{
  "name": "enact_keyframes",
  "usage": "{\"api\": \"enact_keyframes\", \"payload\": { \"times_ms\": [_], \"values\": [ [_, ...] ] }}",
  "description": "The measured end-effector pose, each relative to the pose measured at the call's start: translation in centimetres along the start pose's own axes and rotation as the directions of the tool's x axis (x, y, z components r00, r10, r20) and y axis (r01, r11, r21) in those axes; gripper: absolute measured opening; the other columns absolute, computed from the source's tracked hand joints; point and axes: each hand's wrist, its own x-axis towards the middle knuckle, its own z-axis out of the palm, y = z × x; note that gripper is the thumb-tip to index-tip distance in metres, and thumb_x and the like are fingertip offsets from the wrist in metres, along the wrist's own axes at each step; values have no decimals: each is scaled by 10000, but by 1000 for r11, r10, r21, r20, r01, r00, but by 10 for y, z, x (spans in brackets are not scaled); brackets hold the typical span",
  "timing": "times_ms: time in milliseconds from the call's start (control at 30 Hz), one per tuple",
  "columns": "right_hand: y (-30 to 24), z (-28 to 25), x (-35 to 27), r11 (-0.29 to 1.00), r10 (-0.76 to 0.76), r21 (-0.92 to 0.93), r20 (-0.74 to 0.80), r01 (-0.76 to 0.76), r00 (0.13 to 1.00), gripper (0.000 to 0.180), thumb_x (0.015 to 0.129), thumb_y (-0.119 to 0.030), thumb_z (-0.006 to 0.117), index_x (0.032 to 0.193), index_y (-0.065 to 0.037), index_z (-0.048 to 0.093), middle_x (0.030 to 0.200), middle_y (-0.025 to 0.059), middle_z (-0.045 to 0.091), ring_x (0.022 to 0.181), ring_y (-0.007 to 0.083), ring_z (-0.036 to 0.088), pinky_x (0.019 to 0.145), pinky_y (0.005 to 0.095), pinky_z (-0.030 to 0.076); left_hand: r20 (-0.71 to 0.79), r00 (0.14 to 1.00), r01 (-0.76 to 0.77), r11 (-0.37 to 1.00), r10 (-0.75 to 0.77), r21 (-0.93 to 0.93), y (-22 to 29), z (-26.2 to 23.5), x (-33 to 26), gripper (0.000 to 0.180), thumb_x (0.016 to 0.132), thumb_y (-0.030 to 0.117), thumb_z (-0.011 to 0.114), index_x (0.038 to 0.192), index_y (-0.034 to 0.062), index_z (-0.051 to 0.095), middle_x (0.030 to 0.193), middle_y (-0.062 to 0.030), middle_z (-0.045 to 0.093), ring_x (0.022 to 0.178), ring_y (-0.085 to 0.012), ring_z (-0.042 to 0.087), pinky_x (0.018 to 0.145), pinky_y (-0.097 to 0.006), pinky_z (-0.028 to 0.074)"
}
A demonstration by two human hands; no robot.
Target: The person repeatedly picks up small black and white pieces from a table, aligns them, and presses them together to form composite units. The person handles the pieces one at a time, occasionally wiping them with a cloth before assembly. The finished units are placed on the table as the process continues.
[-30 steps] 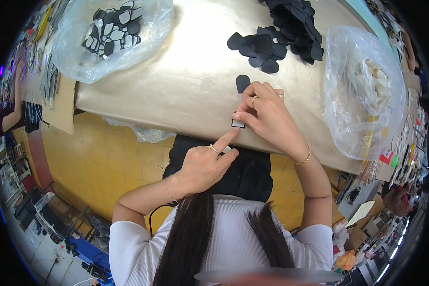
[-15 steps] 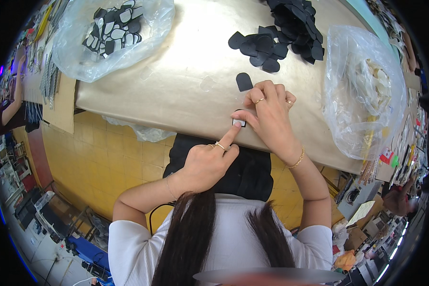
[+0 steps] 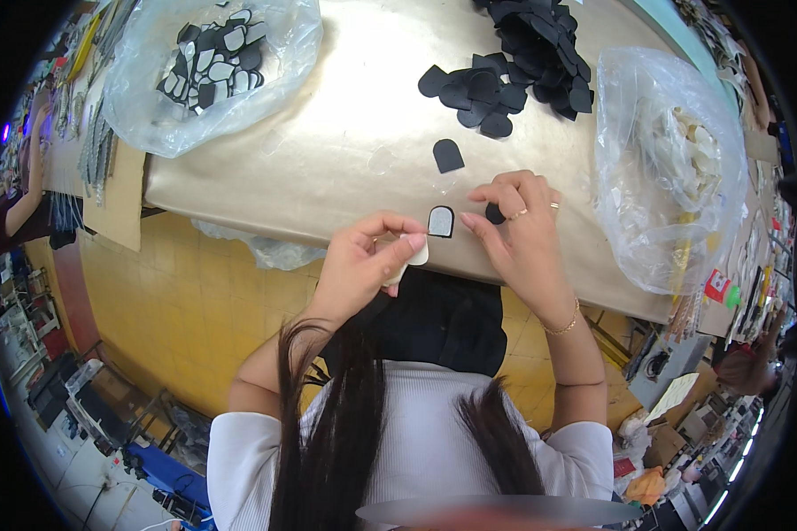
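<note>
On the table's near edge lies a small black arch-shaped piece with a pale grey-white patch on it (image 3: 440, 222). Just left of it, my left hand (image 3: 354, 263) pinches small cream-white pieces (image 3: 416, 257) between thumb and fingers. My right hand (image 3: 527, 232) hovers to the right, thumb and forefinger apart and curved. Between them shows part of another black piece (image 3: 494, 212); whether it rests on the table or touches the fingers I cannot tell. A plain black arch-shaped piece (image 3: 448, 156) lies farther back.
A large pile of black pieces (image 3: 540, 44) sits at the far right of the table (image 3: 328, 168). An open plastic bag (image 3: 150, 119) at far left holds black-and-white pieces. Another clear bag (image 3: 629, 195) with cream pieces lies at right. Cardboard (image 3: 119, 195) stands by the left edge.
My left forefinger has lifted off the patched piece, and that hand has drawn back left, now showing cream-white pieces. My right hand has moved slightly right, its thumb off the piece.
</note>
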Motion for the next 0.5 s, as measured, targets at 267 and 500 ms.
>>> {"api": "enact_keyframes", "payload": {
  "times_ms": [267,500],
  "values": [
    [-11,0,-11,835,-59,549,38,29,998,315,805,52,762,1088,-72,701,1034,74,573,847,204,633,694,302,545,41,992,-103,956,119,-275,13,20,13,237,987,168,695,1165,15,662,853,-53,697,579,-53,572,453,-198,435],
    [-10,0,-25,928,-174,314,-109,200,979,342,774,26,815,1078,-96,716,1081,82,593,871,206,609,712,291,535,-31,983,-181,969,179,-170,13,29,18,268,981,155,698,1207,16,660,782,-28,688,552,-39,554,447,-201,431]
  ]
}}
